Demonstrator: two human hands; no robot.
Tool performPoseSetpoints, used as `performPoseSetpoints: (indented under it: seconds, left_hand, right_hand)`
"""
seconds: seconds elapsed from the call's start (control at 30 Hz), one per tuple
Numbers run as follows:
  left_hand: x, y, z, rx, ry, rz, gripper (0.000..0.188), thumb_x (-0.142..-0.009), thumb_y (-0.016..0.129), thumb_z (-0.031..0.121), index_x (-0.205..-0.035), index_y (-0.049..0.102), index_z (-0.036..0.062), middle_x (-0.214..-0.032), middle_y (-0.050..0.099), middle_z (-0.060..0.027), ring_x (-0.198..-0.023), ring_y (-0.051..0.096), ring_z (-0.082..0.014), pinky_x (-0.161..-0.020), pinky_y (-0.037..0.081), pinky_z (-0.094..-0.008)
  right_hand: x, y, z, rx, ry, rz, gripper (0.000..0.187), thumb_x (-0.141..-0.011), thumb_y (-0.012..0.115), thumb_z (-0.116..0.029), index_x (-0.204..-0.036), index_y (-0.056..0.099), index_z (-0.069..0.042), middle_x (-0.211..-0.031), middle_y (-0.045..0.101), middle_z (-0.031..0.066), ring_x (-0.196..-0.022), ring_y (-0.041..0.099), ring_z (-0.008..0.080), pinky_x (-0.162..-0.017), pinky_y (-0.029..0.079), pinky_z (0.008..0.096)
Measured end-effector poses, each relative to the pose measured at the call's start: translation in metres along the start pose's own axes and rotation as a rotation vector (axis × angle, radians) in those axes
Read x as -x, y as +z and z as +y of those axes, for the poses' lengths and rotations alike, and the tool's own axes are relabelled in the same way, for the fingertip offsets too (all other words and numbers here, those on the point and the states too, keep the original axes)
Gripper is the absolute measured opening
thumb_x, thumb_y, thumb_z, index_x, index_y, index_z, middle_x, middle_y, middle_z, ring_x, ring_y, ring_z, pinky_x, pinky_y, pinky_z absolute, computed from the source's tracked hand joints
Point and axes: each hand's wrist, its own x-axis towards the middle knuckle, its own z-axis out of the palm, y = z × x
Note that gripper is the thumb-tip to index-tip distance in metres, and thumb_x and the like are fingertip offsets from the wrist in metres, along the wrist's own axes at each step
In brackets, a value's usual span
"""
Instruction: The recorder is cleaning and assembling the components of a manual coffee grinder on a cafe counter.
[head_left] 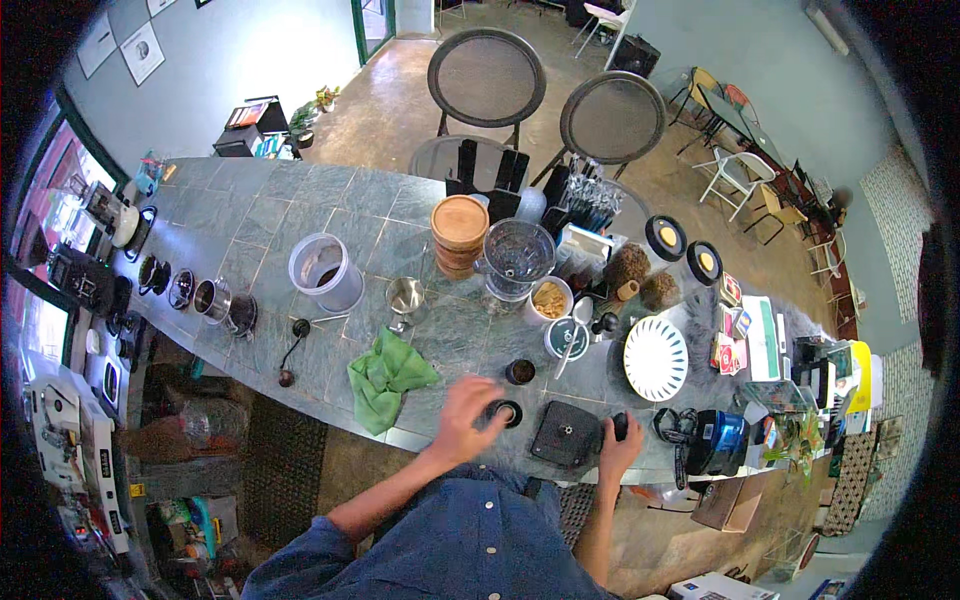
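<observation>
The left hand (466,412) lay on the near edge of the green stone counter (300,205), its fingers curled around a small black round cup-like piece (505,411) and gripping it. The right hand (618,445) was closed over a small black knob-like object (620,425) at the counter's edge. Between the two hands sat a flat black square scale (567,434). Just behind the left hand stood a small dark cup (520,371), and to its left a crumpled green cloth (385,375) lay near a steel cup (404,296). Farther back stood a clear plastic tub (325,270), a round wooden container (460,235) and a clear glass jar (517,257). A white ribbed plate (655,358) lay to the right.
</observation>
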Motion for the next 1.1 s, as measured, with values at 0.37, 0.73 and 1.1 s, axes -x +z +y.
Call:
performPoseSetpoints:
  seconds: [0.37,0.73,1.1]
  left_hand:
    - [0.013,-0.138,-0.108,-0.686,-0.379,0.268,0.029,-0.090,0.070,0.011,-0.117,0.066,0.0048,-0.119,0.061,-0.0164,-0.115,0.058,-0.0396,-0.096,0.046,-0.0486]
    - [-0.025,-0.175,-0.205,-0.867,-0.399,0.171,0.019,-0.093,0.061,0.009,-0.110,0.067,0.0018,-0.114,0.062,-0.0158,-0.098,0.065,-0.0395,-0.078,0.053,-0.0497]
    - [-0.018,-0.181,-0.197,-1.009,-0.342,-0.077,0.020,-0.086,0.060,0.004,-0.105,0.059,0.0001,-0.106,0.058,-0.0202,-0.097,0.061,-0.0421,-0.077,0.051,-0.0510]
  right_hand:
    - [-0.027,0.021,-0.015,-0.023,-0.102,0.038,0.049,-0.087,0.079,-0.012,-0.131,0.062,-0.001,-0.114,0.057,0.0208,-0.106,0.058,0.0383,-0.093,0.048,0.0455]
    - [-0.024,0.002,-0.044,-0.044,-0.003,0.023,0.053,-0.087,0.077,-0.012,-0.136,0.059,-0.001,-0.130,0.055,0.0239,-0.123,0.052,0.0413,-0.106,0.041,0.0494]
    - [-0.004,-0.047,-0.188,-0.295,-0.166,0.179,0.031,-0.091,0.068,-0.003,-0.122,0.065,0.002,-0.117,0.063,0.0191,-0.112,0.060,0.0337,-0.098,0.047,0.0423]
